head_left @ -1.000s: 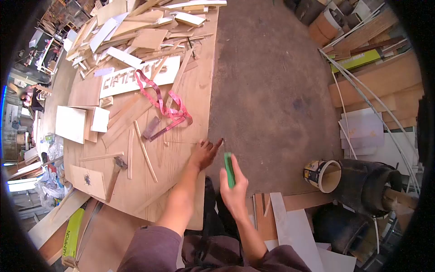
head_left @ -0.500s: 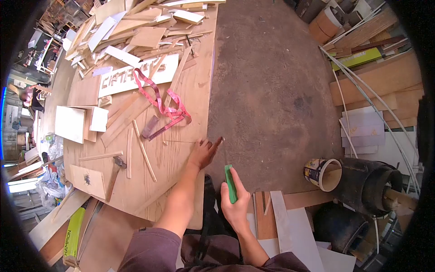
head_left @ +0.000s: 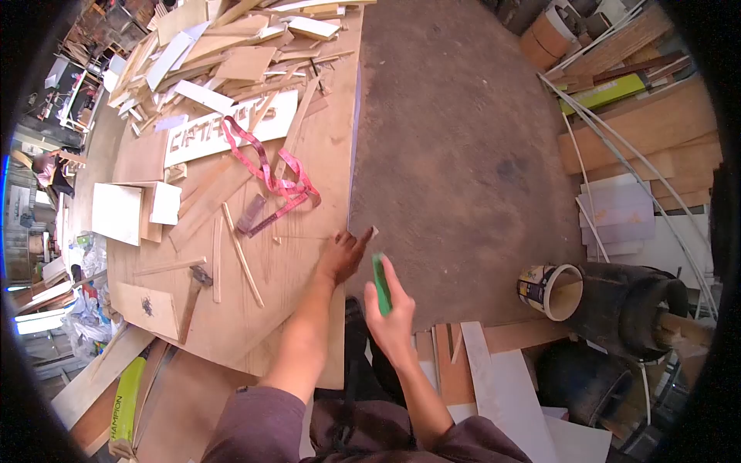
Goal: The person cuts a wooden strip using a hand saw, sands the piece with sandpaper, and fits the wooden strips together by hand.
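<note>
My left hand (head_left: 340,258) rests palm down at the right edge of the plywood tabletop (head_left: 309,339). Its fingers lie on the wood, and the thumb sticks out past the edge over the floor. A thin line runs across the ply to the left of these fingers. Just beyond the edge, my right hand (head_left: 392,315) is wrapped round a green-handled tool (head_left: 381,287), index finger stretched along the handle. The tool's working end is too blurred to make out. A pink measuring tape (head_left: 270,174) lies loosely looped further up the table, beside a small purplish block (head_left: 251,214).
A hammer (head_left: 195,297) and thin wood strips (head_left: 242,258) lie to the left. Offcuts (head_left: 239,62) are heaped at the far end. A white bucket (head_left: 562,293) and a black drum (head_left: 629,309) stand right. Boards (head_left: 482,370) lean near my legs. Another person (head_left: 55,171) is far left.
My right hand and the green-handled tool have moved up and slightly left, closer to the left hand and the table edge. The left hand stays at about the same place on the wood.
</note>
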Action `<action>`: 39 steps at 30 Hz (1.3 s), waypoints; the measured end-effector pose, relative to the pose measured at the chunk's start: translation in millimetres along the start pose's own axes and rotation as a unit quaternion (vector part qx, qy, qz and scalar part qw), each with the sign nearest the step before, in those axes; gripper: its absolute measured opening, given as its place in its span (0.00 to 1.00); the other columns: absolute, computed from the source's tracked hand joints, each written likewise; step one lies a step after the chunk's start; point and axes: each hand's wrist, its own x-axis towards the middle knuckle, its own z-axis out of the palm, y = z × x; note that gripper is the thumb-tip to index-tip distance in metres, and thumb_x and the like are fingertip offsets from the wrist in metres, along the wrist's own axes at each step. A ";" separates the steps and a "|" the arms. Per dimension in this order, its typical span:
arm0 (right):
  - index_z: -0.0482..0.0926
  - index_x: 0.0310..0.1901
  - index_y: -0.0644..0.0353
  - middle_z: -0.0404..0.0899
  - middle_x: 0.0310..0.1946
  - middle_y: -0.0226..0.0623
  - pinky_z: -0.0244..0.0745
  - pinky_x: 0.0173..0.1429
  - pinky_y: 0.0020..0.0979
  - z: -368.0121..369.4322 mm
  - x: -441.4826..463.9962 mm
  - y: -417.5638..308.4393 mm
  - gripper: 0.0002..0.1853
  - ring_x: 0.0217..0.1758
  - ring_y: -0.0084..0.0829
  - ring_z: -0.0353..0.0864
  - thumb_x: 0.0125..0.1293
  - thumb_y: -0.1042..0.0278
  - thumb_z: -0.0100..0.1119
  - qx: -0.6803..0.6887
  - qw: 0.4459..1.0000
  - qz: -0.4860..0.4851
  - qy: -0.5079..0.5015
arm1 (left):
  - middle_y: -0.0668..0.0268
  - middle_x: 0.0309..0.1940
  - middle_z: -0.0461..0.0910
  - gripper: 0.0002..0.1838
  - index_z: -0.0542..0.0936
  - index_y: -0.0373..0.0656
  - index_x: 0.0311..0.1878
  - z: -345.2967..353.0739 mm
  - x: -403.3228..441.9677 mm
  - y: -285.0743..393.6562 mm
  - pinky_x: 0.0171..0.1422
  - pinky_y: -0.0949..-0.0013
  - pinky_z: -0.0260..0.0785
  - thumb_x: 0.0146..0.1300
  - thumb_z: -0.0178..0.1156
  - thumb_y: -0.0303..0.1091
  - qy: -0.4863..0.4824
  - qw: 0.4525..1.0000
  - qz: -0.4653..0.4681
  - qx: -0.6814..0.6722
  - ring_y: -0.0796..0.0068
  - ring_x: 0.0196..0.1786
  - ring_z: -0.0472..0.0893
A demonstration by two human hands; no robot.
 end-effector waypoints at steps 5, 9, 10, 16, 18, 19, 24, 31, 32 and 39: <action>0.70 0.67 0.67 0.79 0.30 0.56 0.75 0.34 0.31 -3.9 -26.3 15.8 0.27 0.25 0.31 0.82 0.66 0.74 0.59 -0.034 0.977 -0.192 0.082 | 0.61 0.44 0.80 0.41 0.53 0.48 0.79 -6.0 0.2 7.6 0.66 0.52 0.58 0.66 0.58 0.35 -0.019 0.999 0.006 0.033 0.62 0.54 0.74; 0.69 0.67 0.66 0.81 0.32 0.54 0.76 0.38 0.28 4.5 4.2 9.9 0.27 0.29 0.29 0.83 0.67 0.73 0.59 -0.042 0.996 -0.074 0.029 | 0.62 0.44 0.80 0.42 0.51 0.50 0.80 4.0 -6.2 7.6 0.66 0.52 0.57 0.65 0.59 0.35 0.058 0.998 0.035 0.011 0.62 0.54 0.74; 0.69 0.68 0.66 0.81 0.31 0.53 0.76 0.38 0.27 5.3 8.5 7.6 0.27 0.28 0.28 0.83 0.68 0.73 0.59 -0.050 0.997 -0.057 0.019 | 0.62 0.43 0.80 0.42 0.51 0.50 0.80 -0.3 -6.1 11.2 0.66 0.52 0.58 0.65 0.59 0.35 0.017 0.999 0.015 0.028 0.62 0.54 0.74; 0.69 0.67 0.66 0.80 0.30 0.54 0.75 0.36 0.30 -1.2 -14.3 15.5 0.27 0.28 0.30 0.83 0.67 0.73 0.59 -0.040 0.988 -0.135 0.059 | 0.63 0.40 0.80 0.42 0.52 0.50 0.80 0.9 0.8 6.0 0.63 0.53 0.59 0.65 0.59 0.33 0.034 0.999 0.024 0.034 0.62 0.51 0.75; 0.69 0.68 0.65 0.82 0.33 0.55 0.77 0.39 0.30 4.6 3.9 16.8 0.27 0.31 0.31 0.85 0.67 0.73 0.59 -0.035 0.990 -0.126 0.053 | 0.63 0.40 0.80 0.42 0.52 0.50 0.80 1.8 -1.1 4.3 0.63 0.53 0.59 0.65 0.59 0.34 0.049 0.998 0.031 0.035 0.63 0.51 0.75; 0.69 0.68 0.65 0.82 0.33 0.54 0.77 0.39 0.30 6.2 12.3 14.5 0.27 0.31 0.30 0.85 0.67 0.73 0.58 -0.039 0.994 -0.092 0.034 | 0.63 0.40 0.80 0.42 0.51 0.50 0.80 5.6 -1.9 3.0 0.63 0.53 0.59 0.66 0.59 0.34 0.054 0.998 0.035 0.020 0.63 0.51 0.75; 0.70 0.67 0.65 0.81 0.31 0.54 0.75 0.35 0.32 -6.3 -25.8 6.4 0.26 0.28 0.32 0.84 0.67 0.73 0.58 -0.039 0.987 -0.144 0.069 | 0.62 0.42 0.81 0.41 0.52 0.48 0.79 -8.0 -1.1 11.0 0.63 0.53 0.59 0.66 0.58 0.35 -0.013 0.998 0.014 0.052 0.63 0.52 0.75; 0.70 0.68 0.64 0.81 0.32 0.52 0.75 0.37 0.29 -3.2 -10.3 -3.2 0.26 0.29 0.25 0.79 0.67 0.74 0.58 -0.040 0.997 -0.055 0.026 | 0.62 0.42 0.80 0.39 0.54 0.48 0.79 11.1 -7.4 8.2 0.63 0.53 0.59 0.66 0.58 0.33 0.045 0.999 0.003 0.030 0.64 0.51 0.76; 0.70 0.67 0.65 0.80 0.30 0.53 0.74 0.36 0.30 -7.2 -16.3 4.0 0.26 0.27 0.24 0.79 0.68 0.73 0.59 -0.035 0.994 -0.092 0.049 | 0.62 0.41 0.80 0.39 0.54 0.48 0.79 12.5 0.8 4.5 0.62 0.53 0.60 0.65 0.58 0.33 0.025 0.999 -0.004 0.033 0.64 0.51 0.76; 0.70 0.66 0.70 0.85 0.40 0.47 0.73 0.46 0.25 -11.3 -11.1 -21.0 0.25 0.41 0.17 0.76 0.69 0.71 0.59 -0.017 0.999 -0.030 -0.003 | 0.58 0.44 0.81 0.36 0.60 0.45 0.75 0.9 1.4 4.0 0.55 0.50 0.64 0.65 0.57 0.35 0.056 0.998 0.013 0.017 0.57 0.51 0.77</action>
